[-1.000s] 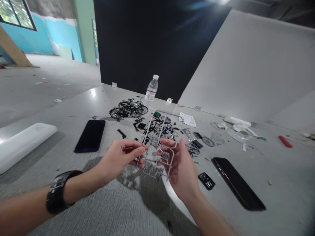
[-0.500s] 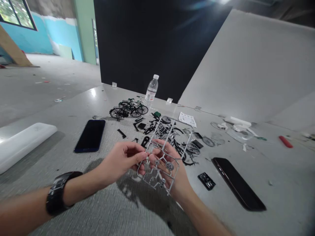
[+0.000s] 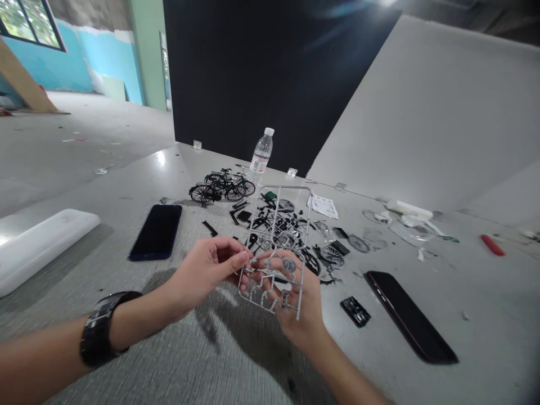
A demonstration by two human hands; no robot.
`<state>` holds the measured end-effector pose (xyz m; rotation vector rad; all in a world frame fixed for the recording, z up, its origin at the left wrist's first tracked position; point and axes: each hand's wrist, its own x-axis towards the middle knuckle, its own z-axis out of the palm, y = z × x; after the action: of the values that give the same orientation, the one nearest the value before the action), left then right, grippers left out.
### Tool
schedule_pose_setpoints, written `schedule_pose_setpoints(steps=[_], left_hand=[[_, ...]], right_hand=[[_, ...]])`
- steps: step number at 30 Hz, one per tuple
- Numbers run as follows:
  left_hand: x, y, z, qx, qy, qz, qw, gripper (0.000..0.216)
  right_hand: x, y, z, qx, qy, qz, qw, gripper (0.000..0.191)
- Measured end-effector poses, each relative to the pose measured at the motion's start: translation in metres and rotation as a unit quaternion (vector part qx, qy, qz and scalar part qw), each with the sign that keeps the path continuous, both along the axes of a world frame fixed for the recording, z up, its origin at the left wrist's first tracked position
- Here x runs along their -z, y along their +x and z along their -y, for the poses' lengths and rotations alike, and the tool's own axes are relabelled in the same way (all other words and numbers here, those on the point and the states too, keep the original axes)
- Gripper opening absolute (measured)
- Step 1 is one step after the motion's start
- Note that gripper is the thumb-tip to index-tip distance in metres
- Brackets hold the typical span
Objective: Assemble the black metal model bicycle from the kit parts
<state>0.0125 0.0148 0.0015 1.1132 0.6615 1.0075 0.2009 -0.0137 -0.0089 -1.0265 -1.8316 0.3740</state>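
A grey plastic model-kit sprue, a thin frame carrying small round and bent parts, is held up between my two hands. My left hand pinches its left edge between thumb and fingers. Behind the frame, my right hand has its fingers curled against the lower left part, partly hidden by the runners. Beyond the hands lies a pile of black and grey bicycle model parts. Two small model bicycles stand upright behind it, to the left.
A dark phone and a white long object lie left. On the right are a black tray, a small black part and a red object. A water bottle and paper sheet stand and lie farther back.
The sprue has turned more upright, its top edge swinging left and up. Both hands keep their hold, the right fingers shifting slightly behind it.
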Motion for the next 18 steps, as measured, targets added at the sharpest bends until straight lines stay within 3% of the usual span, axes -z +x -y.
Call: schedule_pose_setpoints(steps=[6, 13, 15, 18], left_hand=[[-0.0013, 0.0013, -0.0013, -0.026, -0.003, 0.011, 1.000, 0.022], [-0.0023, 0.0000, -0.0039, -0.054, 0.039, -0.013, 0.998, 0.023], [-0.0016, -0.0001, -0.0040, -0.051, 0.038, -0.016, 0.998, 0.023], [-0.0011, 0.0007, -0.0024, -0.038, 0.008, 0.001, 0.999, 0.024]], right_hand=[[0.0047, 0.0009, 0.0019, -0.012, 0.019, -0.006, 1.000, 0.020], [0.0026, -0.0074, 0.0052, -0.036, -0.155, -0.107, 0.981, 0.014], [0.0035, -0.0072, 0.0046, -0.031, -0.151, -0.085, 0.984, 0.014], [0.0070, -0.0044, 0.0024, -0.010, -0.088, -0.036, 0.995, 0.017]])
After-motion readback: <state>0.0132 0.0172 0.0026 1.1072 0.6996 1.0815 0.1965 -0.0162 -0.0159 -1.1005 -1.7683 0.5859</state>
